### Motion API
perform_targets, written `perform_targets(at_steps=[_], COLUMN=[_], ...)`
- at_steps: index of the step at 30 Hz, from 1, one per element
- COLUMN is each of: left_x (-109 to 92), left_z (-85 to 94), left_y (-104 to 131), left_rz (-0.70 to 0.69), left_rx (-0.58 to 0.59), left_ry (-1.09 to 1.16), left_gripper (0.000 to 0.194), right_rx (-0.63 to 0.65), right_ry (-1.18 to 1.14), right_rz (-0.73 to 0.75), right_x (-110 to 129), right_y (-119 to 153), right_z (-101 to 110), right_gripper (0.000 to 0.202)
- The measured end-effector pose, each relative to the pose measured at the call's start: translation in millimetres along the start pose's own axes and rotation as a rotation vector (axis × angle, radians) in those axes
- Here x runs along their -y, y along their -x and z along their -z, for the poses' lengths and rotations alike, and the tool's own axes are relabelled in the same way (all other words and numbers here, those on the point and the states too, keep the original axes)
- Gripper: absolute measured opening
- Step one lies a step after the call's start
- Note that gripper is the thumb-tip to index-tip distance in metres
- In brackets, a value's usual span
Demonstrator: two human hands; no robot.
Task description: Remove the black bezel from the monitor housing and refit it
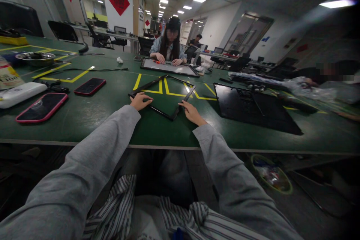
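Observation:
A thin black rectangular frame (162,113), like a screen bezel, lies turned at an angle on the green table in front of me, with bare tabletop showing through its middle. My left hand (141,101) is closed on its left corner, fingers bent over the edge. On the opposite bar, my right hand (193,113) grips the frame between thumb and fingers near the lower right corner. The undersides of both grips are hidden. To the right lies a large black panel (239,107), apart from the frame.
Two red-edged phones (42,108), a white device (22,95) and a metal bowl (35,58) are at left. Yellow tape (176,93) marks the table. Across it, a person (168,45) handles a flat screen panel (180,68). Clear plastic wrapping (309,90) lies far right.

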State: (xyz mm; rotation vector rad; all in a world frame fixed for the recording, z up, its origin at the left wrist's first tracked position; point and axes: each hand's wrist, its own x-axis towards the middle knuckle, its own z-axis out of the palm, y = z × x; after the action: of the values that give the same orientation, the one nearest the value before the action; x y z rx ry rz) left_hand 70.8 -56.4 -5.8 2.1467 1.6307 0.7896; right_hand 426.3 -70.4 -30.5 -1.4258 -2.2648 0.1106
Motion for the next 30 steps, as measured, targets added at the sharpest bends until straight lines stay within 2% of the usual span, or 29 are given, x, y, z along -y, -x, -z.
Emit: perform_targets(at_steps=[4,6,12,15,18,22,27,30], left_x=[11.8,7.0,-43.9,-52.2,-39.6,-7.2,38.4,57.3], left_z=[9.9,9.7,-15.0,-21.0,-14.3,6.9,37.2,47.9], left_y=[-6.3,-4.5,18.0,20.9,15.1,4.2,-3.4,-1.8], left_rz=[0.003,0.015,-0.096,-0.138,-0.150,-0.136,-0.029,0.105], left_rx=[-0.072,-0.091,0.157,0.215,0.255,0.252,0.164,0.000], left_ry=[0.029,0.034,-0.012,-0.073,-0.087,-0.098,-0.173,-0.222], left_gripper=[0.037,0.041,0.056,0.056,0.047,0.040,0.033,0.039], right_rx=[0.004,0.004,-0.004,0.003,0.019,0.035,-0.038,-0.169], right_ry=[-0.001,0.002,0.040,0.054,0.053,0.070,0.133,0.140], right_rz=[0.023,0.026,0.007,0.050,0.080,0.037,-0.127,-0.268], right_x=[1.3,4.0,29.9,48.2,55.4,40.5,7.0,-9.7], right_y=[-1.6,-3.6,-20.6,-30.2,-34.7,-34.4,-32.8,-31.6], right_z=[3.0,4.4,-2.4,-9.6,-12.4,-9.5,-2.7,4.0], right_gripper=[0.044,0.044,0.043,0.044,0.044,0.049,0.044,0.040])
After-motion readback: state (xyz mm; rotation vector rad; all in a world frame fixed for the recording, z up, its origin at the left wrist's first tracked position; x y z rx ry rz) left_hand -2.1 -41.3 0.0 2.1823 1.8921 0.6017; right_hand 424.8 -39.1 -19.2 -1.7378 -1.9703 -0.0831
